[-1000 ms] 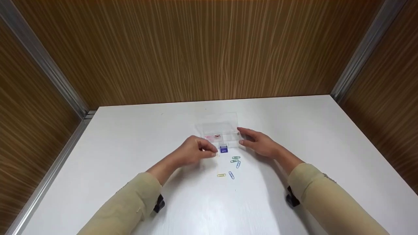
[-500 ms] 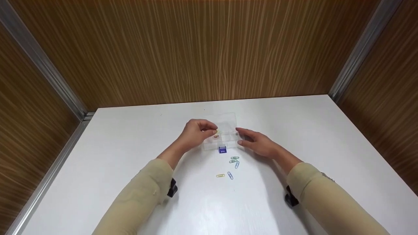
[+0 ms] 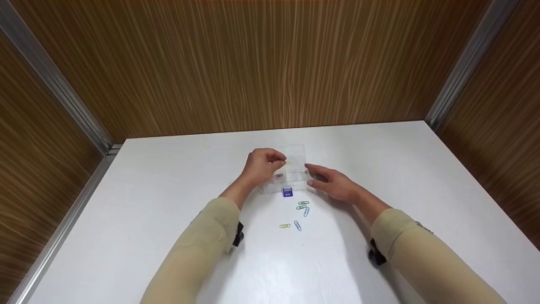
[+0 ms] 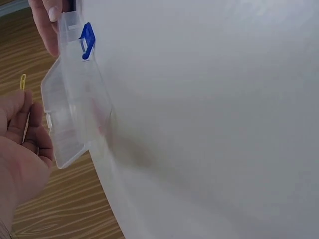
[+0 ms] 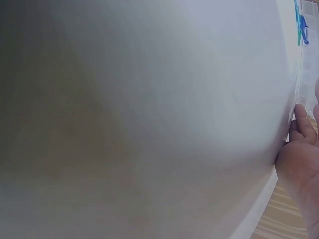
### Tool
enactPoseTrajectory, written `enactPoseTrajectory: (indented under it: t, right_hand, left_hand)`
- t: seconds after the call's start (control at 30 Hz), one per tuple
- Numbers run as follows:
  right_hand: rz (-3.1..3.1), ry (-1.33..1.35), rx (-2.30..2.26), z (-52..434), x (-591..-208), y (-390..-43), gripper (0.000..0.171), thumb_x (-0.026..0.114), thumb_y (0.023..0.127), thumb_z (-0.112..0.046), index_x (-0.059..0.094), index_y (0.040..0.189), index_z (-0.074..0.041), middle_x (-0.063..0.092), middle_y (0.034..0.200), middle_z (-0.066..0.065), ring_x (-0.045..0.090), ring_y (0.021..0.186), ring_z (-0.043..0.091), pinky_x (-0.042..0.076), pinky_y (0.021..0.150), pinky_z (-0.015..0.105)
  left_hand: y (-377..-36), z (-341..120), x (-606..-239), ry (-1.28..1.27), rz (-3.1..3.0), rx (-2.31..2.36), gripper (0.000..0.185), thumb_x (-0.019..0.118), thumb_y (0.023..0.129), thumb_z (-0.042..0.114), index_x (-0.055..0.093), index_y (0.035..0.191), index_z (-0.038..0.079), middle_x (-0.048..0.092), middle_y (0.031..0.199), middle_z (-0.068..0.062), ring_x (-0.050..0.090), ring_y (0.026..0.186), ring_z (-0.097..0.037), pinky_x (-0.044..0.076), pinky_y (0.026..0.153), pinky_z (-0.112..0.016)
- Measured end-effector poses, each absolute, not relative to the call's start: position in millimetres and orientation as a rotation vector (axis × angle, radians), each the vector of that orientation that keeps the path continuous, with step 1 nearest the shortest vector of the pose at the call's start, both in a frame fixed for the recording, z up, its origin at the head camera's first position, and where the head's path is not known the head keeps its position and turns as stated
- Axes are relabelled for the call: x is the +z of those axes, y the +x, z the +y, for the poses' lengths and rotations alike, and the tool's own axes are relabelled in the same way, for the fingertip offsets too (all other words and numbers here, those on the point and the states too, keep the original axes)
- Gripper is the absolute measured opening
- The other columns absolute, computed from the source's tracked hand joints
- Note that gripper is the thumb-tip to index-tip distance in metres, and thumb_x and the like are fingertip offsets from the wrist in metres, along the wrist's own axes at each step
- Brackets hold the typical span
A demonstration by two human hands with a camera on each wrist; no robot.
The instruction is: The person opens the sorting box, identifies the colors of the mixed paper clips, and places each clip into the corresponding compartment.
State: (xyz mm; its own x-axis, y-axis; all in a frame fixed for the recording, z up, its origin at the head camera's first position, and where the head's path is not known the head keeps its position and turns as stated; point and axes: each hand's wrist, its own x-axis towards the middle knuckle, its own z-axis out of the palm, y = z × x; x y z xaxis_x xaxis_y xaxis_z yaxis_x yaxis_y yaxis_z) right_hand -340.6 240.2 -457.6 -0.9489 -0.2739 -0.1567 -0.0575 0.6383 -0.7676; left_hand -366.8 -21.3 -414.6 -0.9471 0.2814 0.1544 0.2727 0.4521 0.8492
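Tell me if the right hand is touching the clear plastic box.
Touching. In the left wrist view a finger of the right hand lies against the corner of the clear plastic box beside its blue latch; the head view shows its fingers at the box's right end.

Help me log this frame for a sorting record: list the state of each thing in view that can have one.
Clear plastic box: lid open, resting on the table.
Blue latch: unfastened, at the box's near edge.
Yellow paper clip: pinched above the box.
Loose paper clips: lying on the table, outside the box.
Left hand: pinching the yellow clip.
Right hand: fingers at the box's right end, steadying it.
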Motion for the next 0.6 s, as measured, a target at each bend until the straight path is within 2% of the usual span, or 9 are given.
enactPoseTrajectory:
  t: [0.2, 0.47, 0.6]
  right_hand:
    - [2.605, -0.276, -1.199, 241.3, -458.7, -339.1, 0.066, 0.065, 0.104, -0.050, 0.039, 0.164, -0.038, 0.031, 0.172, -0.003, 0.020, 0.161, 0.027, 0.013, 0.127, 0.056]
    - [2.604, -0.304, -1.206, 237.7, -460.2, -340.1, 0.066, 0.065, 0.104, -0.048, 0.040, 0.164, -0.036, 0.032, 0.172, -0.001, 0.021, 0.161, 0.027, 0.015, 0.127, 0.056]
    - [2.605, -0.305, -1.203, 236.4, -459.1, -340.3, 0.066, 0.065, 0.104, -0.048, 0.040, 0.164, -0.036, 0.032, 0.172, -0.002, 0.021, 0.161, 0.027, 0.015, 0.127, 0.056]
  left_hand:
    - [-369.4, -15.9, -424.4, 0.429, 2.683, 1.535, 0.015, 0.073, 0.102, 0.010, 0.080, 0.114, 0.006, 0.076, 0.106, 0.002, 0.066, 0.103, -0.016, 0.053, 0.097, -0.033]
    - [-367.5, -16.2, -429.6, 0.432, 2.610, 1.532, 0.018, 0.070, 0.103, 0.009, 0.078, 0.120, 0.005, 0.074, 0.113, -0.001, 0.068, 0.107, -0.016, 0.059, 0.086, -0.025]
    - [-365.1, -19.4, -426.6, 0.447, 2.614, 1.571, 0.015, 0.071, 0.103, 0.010, 0.079, 0.116, 0.008, 0.075, 0.112, 0.001, 0.068, 0.107, -0.015, 0.058, 0.089, -0.027]
